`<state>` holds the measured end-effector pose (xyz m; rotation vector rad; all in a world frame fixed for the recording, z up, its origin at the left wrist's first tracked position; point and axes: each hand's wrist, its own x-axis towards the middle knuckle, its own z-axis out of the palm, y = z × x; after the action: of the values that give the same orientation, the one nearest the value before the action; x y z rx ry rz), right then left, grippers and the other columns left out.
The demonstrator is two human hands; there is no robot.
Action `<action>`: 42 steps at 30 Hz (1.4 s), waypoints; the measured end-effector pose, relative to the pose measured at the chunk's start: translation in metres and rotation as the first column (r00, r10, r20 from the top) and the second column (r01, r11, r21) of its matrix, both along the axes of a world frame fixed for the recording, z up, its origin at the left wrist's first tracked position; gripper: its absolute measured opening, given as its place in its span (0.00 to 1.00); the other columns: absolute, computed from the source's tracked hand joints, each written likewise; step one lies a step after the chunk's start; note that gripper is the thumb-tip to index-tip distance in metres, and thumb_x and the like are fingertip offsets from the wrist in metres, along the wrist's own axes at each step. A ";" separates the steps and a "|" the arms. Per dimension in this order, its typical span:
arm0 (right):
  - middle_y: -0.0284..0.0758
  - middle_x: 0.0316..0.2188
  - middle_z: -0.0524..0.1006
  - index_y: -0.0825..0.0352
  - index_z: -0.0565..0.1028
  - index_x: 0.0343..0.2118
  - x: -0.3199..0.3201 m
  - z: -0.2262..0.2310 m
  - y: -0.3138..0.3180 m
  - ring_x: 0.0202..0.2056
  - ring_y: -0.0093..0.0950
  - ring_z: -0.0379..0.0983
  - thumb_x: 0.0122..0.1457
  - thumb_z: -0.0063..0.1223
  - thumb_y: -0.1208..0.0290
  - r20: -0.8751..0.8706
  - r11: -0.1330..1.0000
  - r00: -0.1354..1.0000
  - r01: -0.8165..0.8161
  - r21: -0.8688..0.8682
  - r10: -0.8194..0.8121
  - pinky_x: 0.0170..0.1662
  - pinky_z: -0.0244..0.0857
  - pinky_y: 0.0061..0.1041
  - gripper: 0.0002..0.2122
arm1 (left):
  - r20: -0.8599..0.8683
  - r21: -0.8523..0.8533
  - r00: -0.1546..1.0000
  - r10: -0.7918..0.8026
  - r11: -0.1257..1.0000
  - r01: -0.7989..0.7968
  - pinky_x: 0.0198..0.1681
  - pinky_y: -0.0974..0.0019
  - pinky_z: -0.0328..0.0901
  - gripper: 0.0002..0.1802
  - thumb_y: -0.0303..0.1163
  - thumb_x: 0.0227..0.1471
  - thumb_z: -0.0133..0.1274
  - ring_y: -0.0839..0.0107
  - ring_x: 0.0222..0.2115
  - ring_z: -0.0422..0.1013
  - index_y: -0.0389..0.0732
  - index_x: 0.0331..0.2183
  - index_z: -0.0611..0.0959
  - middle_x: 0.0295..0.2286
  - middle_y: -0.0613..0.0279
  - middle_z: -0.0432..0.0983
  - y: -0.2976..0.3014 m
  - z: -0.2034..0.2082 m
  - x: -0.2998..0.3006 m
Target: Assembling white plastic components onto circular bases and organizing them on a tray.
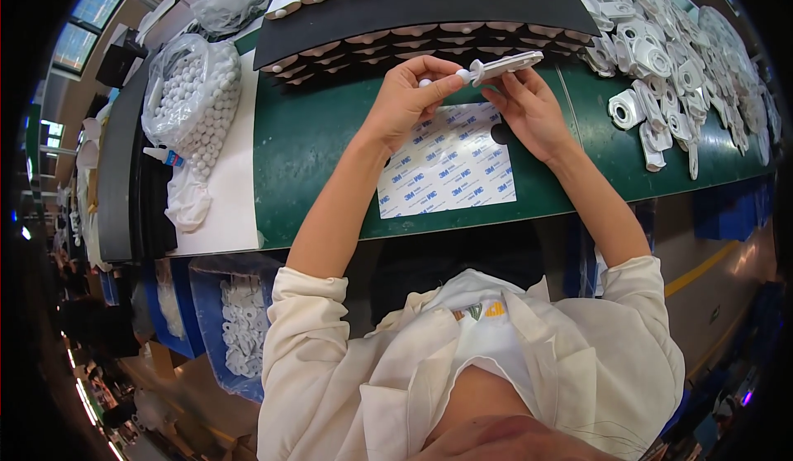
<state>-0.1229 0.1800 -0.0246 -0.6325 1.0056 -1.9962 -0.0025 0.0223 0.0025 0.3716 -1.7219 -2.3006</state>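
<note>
My right hand (529, 112) grips a flat white plastic part (505, 66), seen edge-on, with a flared round collar toward my left hand. My left hand (410, 97) is closed, thumb and forefinger pinching a small white ball (463, 75) against the collar end. A second white ball (425, 83) shows between the left fingers. Both hands are raised above a white sheet with blue print (446, 168), which lies on the green table (314, 147). Whether the ball is seated in the part cannot be made out.
Black boards (429, 2) stacked with white parts stand at the back. A heap of white plastic parts (652, 56) covers the right side. At left lie a clear bag of white balls (194, 89) and a small bottle (163, 156). A lined blue bin (227, 370) sits below the table edge.
</note>
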 end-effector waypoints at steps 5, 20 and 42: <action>0.32 0.41 0.69 0.64 0.65 0.45 0.007 0.011 0.000 0.44 0.23 0.66 0.60 0.41 0.71 -0.008 0.996 0.998 -0.054 0.064 0.055 0.47 0.61 0.24 0.11 | 0.051 -0.098 0.999 0.005 0.995 0.000 0.17 0.80 0.50 0.09 0.30 0.37 0.63 0.85 0.15 0.57 0.40 0.24 0.79 0.17 0.72 0.68 -0.001 0.002 0.002; 0.28 0.30 0.73 0.69 0.69 0.43 -0.029 0.084 -0.060 0.27 0.15 0.65 0.56 0.49 0.70 -0.684 0.981 0.727 0.168 0.096 -0.057 0.34 0.60 0.14 0.13 | -0.083 0.171 0.996 0.014 0.985 0.000 0.14 0.81 0.49 0.23 0.50 0.48 0.52 0.86 0.14 0.54 0.39 0.35 0.72 0.20 0.71 0.67 -0.015 -0.009 0.002; 0.33 0.30 0.75 0.64 0.73 0.40 -0.067 0.071 -0.083 0.29 0.23 0.70 0.53 0.50 0.72 -0.971 0.870 -0.108 0.431 -0.239 -0.213 0.32 0.63 0.18 0.11 | -0.084 0.472 0.996 0.021 0.881 0.021 0.11 0.82 0.47 0.13 0.37 0.55 0.46 0.84 0.13 0.54 0.39 0.37 0.68 0.26 0.60 0.71 -0.023 -0.015 -0.004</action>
<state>-0.1901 0.0973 0.0465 -2.1246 2.3823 -1.4802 -0.0061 -0.0011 -0.0122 0.3485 -1.0979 -2.6787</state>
